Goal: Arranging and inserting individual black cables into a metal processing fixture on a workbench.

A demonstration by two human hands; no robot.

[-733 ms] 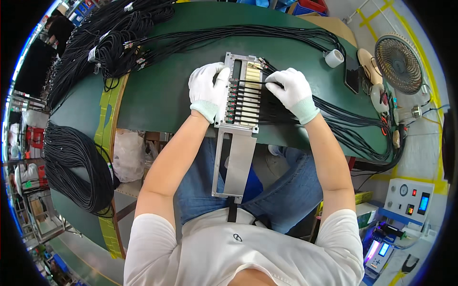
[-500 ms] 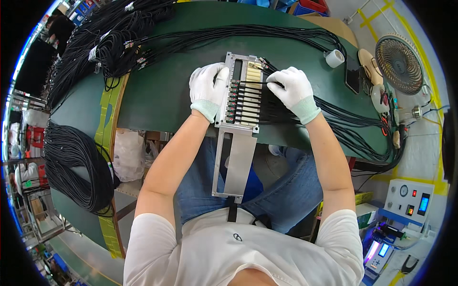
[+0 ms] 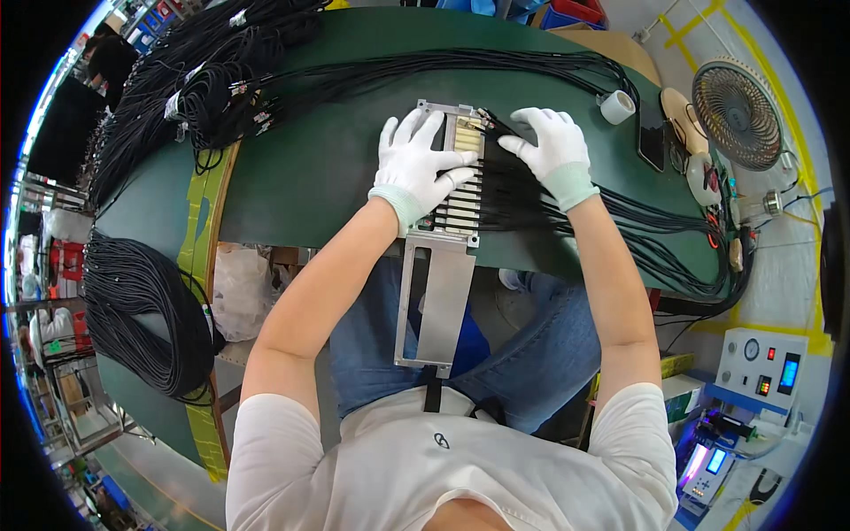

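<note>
A long silver metal fixture [image 3: 444, 292] lies from the table out over my lap, its far part carrying a row of cream slots [image 3: 467, 134]. Black cables [image 3: 505, 190] with small connectors sit side by side in the slots and run off to the right. My left hand [image 3: 414, 168], in a white glove, lies spread across the fixture with fingertips on the seated cables, hiding many connectors. To the right of the slots, my gloved right hand [image 3: 552, 152] hovers with thumb and fingers apart, next to loose cable ends [image 3: 492, 122] at the fixture's far right corner.
Heaps of black cable [image 3: 221, 53] cover the table's far left; a coiled bundle [image 3: 146, 314] lies nearer. On the right are a white tape roll [image 3: 618, 107], a phone [image 3: 652, 140] and a fan [image 3: 737, 115]. A control box [image 3: 758, 372] stands lower right.
My left hand has shifted from the fixture's left edge onto the cables, spreading its fingers. My right hand has let go of a cable and opened.
</note>
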